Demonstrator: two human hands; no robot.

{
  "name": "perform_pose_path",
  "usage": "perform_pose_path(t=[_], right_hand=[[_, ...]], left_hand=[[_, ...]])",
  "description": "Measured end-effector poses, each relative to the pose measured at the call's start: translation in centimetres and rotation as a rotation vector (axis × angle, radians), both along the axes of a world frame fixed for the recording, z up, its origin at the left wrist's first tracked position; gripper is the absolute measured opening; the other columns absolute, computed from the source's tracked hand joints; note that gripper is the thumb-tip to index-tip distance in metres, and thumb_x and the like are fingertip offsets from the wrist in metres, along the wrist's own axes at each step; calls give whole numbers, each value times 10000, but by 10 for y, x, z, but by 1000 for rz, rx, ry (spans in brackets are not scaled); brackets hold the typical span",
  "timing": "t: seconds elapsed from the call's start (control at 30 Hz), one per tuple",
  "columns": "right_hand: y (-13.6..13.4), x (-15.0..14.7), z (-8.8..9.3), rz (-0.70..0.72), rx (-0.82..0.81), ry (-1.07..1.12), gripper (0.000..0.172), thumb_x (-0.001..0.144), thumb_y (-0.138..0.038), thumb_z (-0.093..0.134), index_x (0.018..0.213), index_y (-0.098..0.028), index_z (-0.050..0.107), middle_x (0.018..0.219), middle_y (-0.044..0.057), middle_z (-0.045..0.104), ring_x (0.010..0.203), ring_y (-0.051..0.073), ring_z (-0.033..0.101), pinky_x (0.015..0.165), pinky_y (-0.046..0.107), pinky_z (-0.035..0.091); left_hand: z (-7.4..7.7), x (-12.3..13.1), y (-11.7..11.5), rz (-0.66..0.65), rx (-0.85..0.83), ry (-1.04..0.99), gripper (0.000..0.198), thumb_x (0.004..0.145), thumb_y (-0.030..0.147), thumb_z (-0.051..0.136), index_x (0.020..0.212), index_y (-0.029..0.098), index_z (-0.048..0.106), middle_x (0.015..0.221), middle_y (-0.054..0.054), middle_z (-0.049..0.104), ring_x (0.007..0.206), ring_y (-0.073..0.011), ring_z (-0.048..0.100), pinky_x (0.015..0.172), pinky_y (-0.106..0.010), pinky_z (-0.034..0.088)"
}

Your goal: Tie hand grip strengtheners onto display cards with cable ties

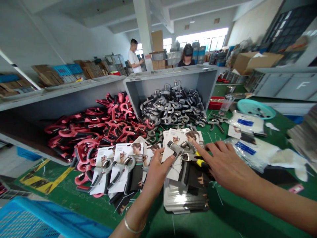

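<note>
My left hand (156, 173) pinches a grey-and-black spring hand grip (183, 170) between thumb and index finger. The grip lies on a printed card (170, 165), on top of a stack of cards (184, 201). Small pliers (202, 163) with yellow-and-black handles sit in my right hand (226, 165), their metal jaws against the hand grip near its spring. The right index finger stretches toward that spring; the other fingers curl over the handles, partly hidden. Left of my left hand, two carded grey hand grips (123, 172) lie over red ones.
One grey bin (74, 96) spills red hand grips (109, 122); another bin (168, 74) holds grey ones (173, 105). At right are plastic bags (247, 124), a teal plate (267, 107) and a clear jar (226, 105). A blue crate (49, 218) stands front left. Two people are behind the bins.
</note>
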State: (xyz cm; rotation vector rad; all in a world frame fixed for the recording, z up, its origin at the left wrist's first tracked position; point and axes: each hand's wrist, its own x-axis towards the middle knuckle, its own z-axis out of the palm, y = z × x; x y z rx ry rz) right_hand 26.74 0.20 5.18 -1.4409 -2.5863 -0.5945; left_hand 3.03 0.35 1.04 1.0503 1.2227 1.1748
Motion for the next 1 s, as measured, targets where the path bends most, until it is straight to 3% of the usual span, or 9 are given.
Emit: perform_pose_path(t=[0.17, 0.3, 0.5, 0.63, 0.73, 1.0], right_hand=[[2, 0, 7, 27, -33, -31, 858, 757, -184, 565, 1558, -205, 259, 934, 140, 641, 816, 344, 531, 693, 440, 417], [9, 4, 6, 48, -163, -33, 806, 802, -196, 602, 1541, -161, 281, 874, 98, 654, 687, 253, 583, 596, 340, 390], [12, 14, -1, 143, -214, -63, 590, 776, -169, 622, 1352, -104, 515, 949, 118, 674, 731, 241, 646, 594, 318, 413], [4, 11, 2, 298, -169, -27, 731, 751, -158, 625, 1450, -123, 413, 1005, 130, 670, 819, 261, 635, 685, 349, 462], [5, 3, 9, 240, -83, -57, 854, 748, -170, 637, 1529, -139, 294, 1069, 147, 657, 913, 317, 601, 770, 426, 470], [14, -12, 12, 211, -61, -123, 916, 737, -201, 683, 1551, -183, 263, 1376, 182, 546, 1051, 354, 557, 840, 474, 466]], left_hand=[[-5, -1, 1, 15, 58, 27, 469, 829, 422, 693, 1219, 189, 573, 1079, -106, 739, 945, -264, 710, 809, -377, 549], [-8, -1, 0, 31, 86, 41, 442, 821, 417, 697, 1182, 181, 599, 1093, -107, 732, 970, -270, 702, 817, -378, 548], [-1, -2, -1, 14, 34, -54, 484, 796, 416, 722, 1191, 170, 588, 1016, -94, 745, 863, -238, 714, 758, -343, 551], [3, -2, 0, -40, -68, -247, 460, 802, 382, 718, 1166, 149, 563, 944, -85, 747, 749, -198, 710, 697, -304, 538], [1, -1, 0, -21, -28, -229, 473, 802, 381, 722, 1181, 153, 555, 980, -93, 743, 806, -211, 710, 734, -311, 534], [-4, -1, -3, -14, 60, -122, 433, 839, 417, 684, 1186, 182, 575, 1088, -101, 732, 914, -231, 695, 837, -339, 511]])
